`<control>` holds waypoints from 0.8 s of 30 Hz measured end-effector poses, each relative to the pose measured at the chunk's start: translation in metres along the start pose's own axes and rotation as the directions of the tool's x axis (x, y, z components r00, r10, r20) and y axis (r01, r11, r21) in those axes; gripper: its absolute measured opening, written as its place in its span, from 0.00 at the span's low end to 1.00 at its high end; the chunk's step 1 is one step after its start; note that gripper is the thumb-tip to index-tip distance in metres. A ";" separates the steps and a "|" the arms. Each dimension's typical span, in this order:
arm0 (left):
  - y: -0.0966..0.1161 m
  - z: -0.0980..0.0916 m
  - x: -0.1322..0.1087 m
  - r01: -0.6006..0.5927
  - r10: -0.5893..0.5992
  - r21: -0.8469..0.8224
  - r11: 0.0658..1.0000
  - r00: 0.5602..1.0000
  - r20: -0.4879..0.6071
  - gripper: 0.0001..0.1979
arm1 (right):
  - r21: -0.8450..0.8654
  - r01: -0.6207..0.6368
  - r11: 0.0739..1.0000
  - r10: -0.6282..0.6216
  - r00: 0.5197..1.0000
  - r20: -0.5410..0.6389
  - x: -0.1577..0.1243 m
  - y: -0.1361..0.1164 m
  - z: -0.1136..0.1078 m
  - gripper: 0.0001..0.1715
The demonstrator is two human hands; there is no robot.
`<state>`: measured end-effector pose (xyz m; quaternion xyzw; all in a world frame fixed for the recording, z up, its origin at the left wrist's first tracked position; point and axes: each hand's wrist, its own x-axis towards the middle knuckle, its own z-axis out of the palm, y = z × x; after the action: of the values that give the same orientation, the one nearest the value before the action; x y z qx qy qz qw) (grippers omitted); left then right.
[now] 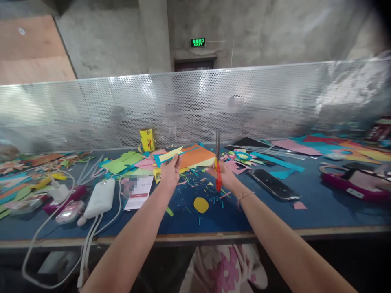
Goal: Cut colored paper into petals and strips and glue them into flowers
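My left hand (170, 171) is closed in a pinch, with a pale yellow strip of paper (167, 154) at its fingertips. Orange paper (197, 156) and blue paper show just behind it. In my right hand (226, 174) are scissors (218, 179) with red and yellow handles, their blades pointing up and apart from the paper. Small coloured clippings (195, 179) lie on the blue tabletop between my hands. Nearer to me is a round dark yellow paper piece (200, 205). A layered paper flower (241, 156) lies beyond my right hand.
Left of my arms are a lit phone (139, 193), a white power bank (100, 197) and trailing white cables. A black phone (273, 185) and a purple case (351, 186) lie to the right. A perforated metal screen (195, 106) rises behind the scattered paper.
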<state>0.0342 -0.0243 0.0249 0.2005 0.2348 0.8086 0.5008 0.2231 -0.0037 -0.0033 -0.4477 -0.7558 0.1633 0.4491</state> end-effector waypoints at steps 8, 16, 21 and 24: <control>0.007 0.001 -0.003 0.040 -0.040 0.026 0.999 0.999 0.002 0.05 | -0.265 0.079 0.961 -0.054 0.993 0.103 -0.011 -0.008 0.012 0.22; 0.004 0.004 -0.007 0.006 -0.010 0.078 0.997 0.998 0.057 0.04 | -0.370 0.067 0.927 0.025 0.971 0.238 -0.013 -0.017 0.014 0.19; 0.001 0.003 -0.006 -0.016 0.006 0.111 0.994 0.996 0.088 0.05 | -0.353 0.099 0.930 0.012 0.954 0.300 -0.014 -0.017 0.014 0.19; 0.003 0.002 -0.003 -0.019 0.013 0.095 0.995 0.998 0.055 0.05 | -0.365 0.130 0.922 -0.009 0.949 0.316 -0.015 -0.019 0.013 0.19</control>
<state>0.0344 -0.0279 0.0277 0.2480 0.2580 0.7947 0.4903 0.2055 -0.0246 -0.0064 -0.4678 -0.8493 0.0652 0.2355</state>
